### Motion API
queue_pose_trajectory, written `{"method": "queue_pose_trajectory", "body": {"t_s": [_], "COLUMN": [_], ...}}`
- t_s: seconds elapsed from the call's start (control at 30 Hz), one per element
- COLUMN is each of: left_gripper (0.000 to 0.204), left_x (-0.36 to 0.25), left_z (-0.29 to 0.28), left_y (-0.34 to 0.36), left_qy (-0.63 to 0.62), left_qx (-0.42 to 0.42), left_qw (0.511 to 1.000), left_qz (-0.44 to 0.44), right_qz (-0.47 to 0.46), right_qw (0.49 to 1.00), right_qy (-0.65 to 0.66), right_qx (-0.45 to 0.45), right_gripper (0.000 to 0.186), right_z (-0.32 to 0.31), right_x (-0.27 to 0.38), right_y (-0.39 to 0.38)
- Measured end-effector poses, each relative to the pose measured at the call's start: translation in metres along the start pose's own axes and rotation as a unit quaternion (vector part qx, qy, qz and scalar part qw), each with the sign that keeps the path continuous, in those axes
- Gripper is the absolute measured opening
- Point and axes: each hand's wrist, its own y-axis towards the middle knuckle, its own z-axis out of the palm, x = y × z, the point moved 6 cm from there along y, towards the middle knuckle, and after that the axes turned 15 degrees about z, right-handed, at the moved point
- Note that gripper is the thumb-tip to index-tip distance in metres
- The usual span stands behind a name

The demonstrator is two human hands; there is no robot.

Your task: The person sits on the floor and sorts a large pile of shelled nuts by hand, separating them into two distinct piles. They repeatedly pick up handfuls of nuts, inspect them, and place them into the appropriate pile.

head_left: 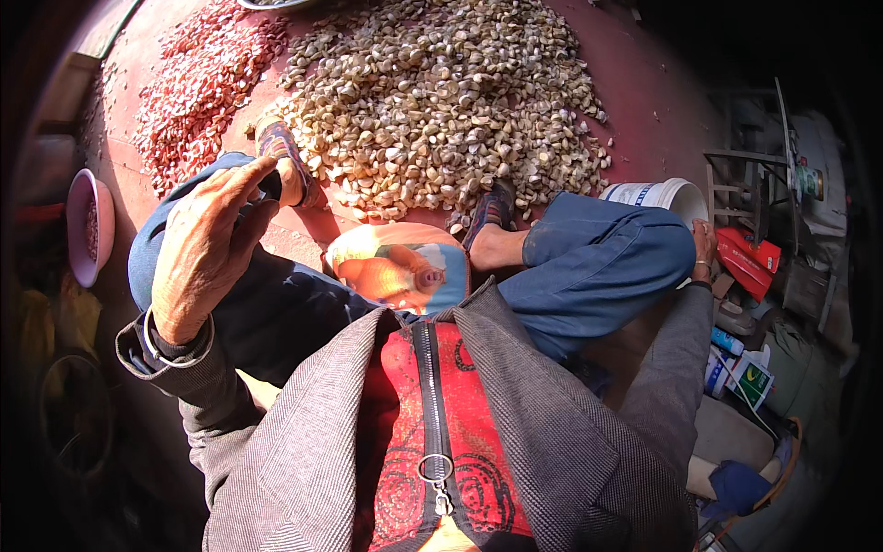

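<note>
Spreading over the red floor (648, 101), the big pale heap (451, 106) seemed mostly left to do; the reddish heap (198, 101) beside it, perhaps done. At the white bucket (635, 195) was the right hand (704, 244), grip unclear; the left hand (204, 241) had fingers (241, 184) half curled, any hold hidden.

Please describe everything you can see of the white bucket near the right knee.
The white bucket looks like plastic, with blue printed markings on its side. It sits to the right of the big pile of pale, shell-like pieces; the blue-trousered right knee hides part of it. Its open mouth shows at the picture's right, pale inside; any contents cannot be made out. The right hand is at its rim, apparently touching it. Whether it stands upright or tilted is unclear.
</note>
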Motion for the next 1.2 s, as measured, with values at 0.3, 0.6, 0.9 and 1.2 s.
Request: {"method": "queue_pose_trajectory", "body": {"t_s": [0.3, 0.6, 0.9, 1.2], "left_gripper": [0.034, 0.036, 0.038, 0.035], "left_x": [0.011, 0.013, 0.004, -0.025], "left_z": [0.005, 0.01, 0.003, -0.044], "left_y": [-0.015, -0.013, -0.006, -0.054], "left_qy": [-0.015, -0.004, -0.008, 0.228], "left_qx": [0.0, 0.02, -0.025, -0.215], "left_qw": [0.999, 0.999, 0.998, 0.949], "left_qz": [-0.049, -0.029, -0.052, -0.044], "right_qz": [-0.103, -0.105, -0.127, -0.35], "right_qw": [0.992, 0.993, 0.952, 0.818], "right_qy": [0.024, -0.046, 0.075, -0.216], "right_qx": [0.075, -0.011, 0.268, 0.401], "right_gripper": [0.028, 0.029, 0.033, 0.041], "right_z": [0.055, 0.035, 0.059, 0.249], "right_x": [-0.101, 0.002, 0.308, 0.376], "right_y": [0.048, 0.012, -0.037, -0.149]}}
